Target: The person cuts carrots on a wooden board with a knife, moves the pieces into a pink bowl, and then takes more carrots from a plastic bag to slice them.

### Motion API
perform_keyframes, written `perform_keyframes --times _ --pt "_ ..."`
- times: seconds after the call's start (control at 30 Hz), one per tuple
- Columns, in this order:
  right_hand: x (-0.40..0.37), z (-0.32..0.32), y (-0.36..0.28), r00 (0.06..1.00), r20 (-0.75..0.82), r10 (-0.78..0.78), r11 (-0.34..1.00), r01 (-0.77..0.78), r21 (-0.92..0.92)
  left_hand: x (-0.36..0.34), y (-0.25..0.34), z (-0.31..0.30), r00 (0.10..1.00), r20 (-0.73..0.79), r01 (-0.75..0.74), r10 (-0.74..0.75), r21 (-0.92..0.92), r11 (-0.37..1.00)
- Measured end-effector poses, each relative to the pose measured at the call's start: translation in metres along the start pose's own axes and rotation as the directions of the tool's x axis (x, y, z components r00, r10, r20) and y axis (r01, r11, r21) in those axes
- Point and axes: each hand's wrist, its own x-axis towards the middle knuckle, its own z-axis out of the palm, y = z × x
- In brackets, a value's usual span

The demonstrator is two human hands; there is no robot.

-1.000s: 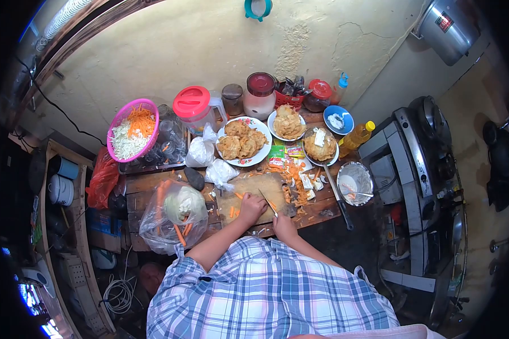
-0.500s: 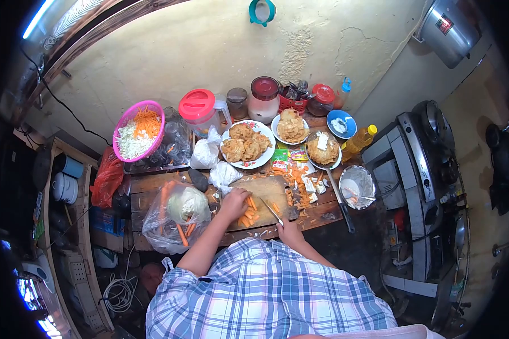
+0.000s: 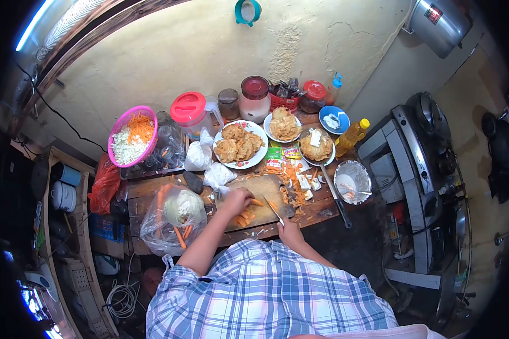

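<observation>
Right hand wraps round knife, blade angled over cutting board, presumably for control. Left hand is at carrot pieces, perhaps steadying; grip unclear.

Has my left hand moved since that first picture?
Yes. Judged against the cutting board, your left hand has shifted left, from near the board's middle toward its left side, and slightly farther from you.

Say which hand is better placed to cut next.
The right, most likely: the right hand grips the knife, blade over the cutting board. The left hand has no knife and is beside loose carrot pieces, so it seems better suited to steadying them.
</observation>
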Motion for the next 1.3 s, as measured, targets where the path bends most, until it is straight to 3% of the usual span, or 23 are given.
perform_keyframes --times 0.03,0.17,0.23,0.27,0.33,0.47,0.57,0.63,0.93,1.3 --pt "0.0 0.0 0.001 1.0 -0.006 0.004 1.0 -0.004 0.01 0.002 0.004 0.004 1.0 0.026 0.002 0.002 -0.137 0.991" --pt "-0.001 0.0 -0.001 1.0 -0.008 0.009 1.0 -0.008 0.029 0.014 0.012 0.025 0.986 0.168 0.028 0.015 -0.252 0.967" --pt "-0.001 0.003 0.0 1.0 -0.015 0.012 0.999 -0.011 0.031 0.014 0.019 0.029 0.997 0.061 -0.042 0.044 -0.038 0.998" --pt "0.0 0.003 0.001 1.0 -0.022 0.015 0.999 -0.014 0.032 0.012 0.021 0.03 0.997 0.061 -0.044 0.046 -0.039 0.998" --pt "0.0 0.003 0.002 1.0 -0.018 0.024 1.0 -0.024 0.017 0.006 0.026 0.031 0.961 -0.214 -0.173 0.175 0.025 0.985" --pt "0.001 0.002 -0.002 1.0 -0.009 0.018 1.0 -0.018 -0.006 -0.009 0.021 0.042 0.979 -0.184 -0.097 0.093 -0.013 0.995" --pt "0.002 0.002 -0.004 0.999 0.004 -0.034 0.999 0.035 -0.026 -0.016 0.017 0.055 0.956 -0.248 -0.186 0.154 -0.11 0.976" --pt "0.003 0.004 -0.004 0.999 0.009 -0.04 0.998 0.04 -0.043 -0.017 0.018 0.058 0.946 -0.231 -0.247 0.229 -0.05 0.968" --pt "0.002 0.004 -0.005 0.998 0.054 -0.029 0.999 0.031 -0.042 -0.017 0.016 0.068 0.929 -0.278 -0.236 0.244 0.062 0.97" --pt "0.01 0.012 -0.01 0.998 0.047 -0.036 0.994 0.04 -0.101 -0.017 0.016 0.066 0.92 -0.299 -0.246 0.252 0.057 0.967"
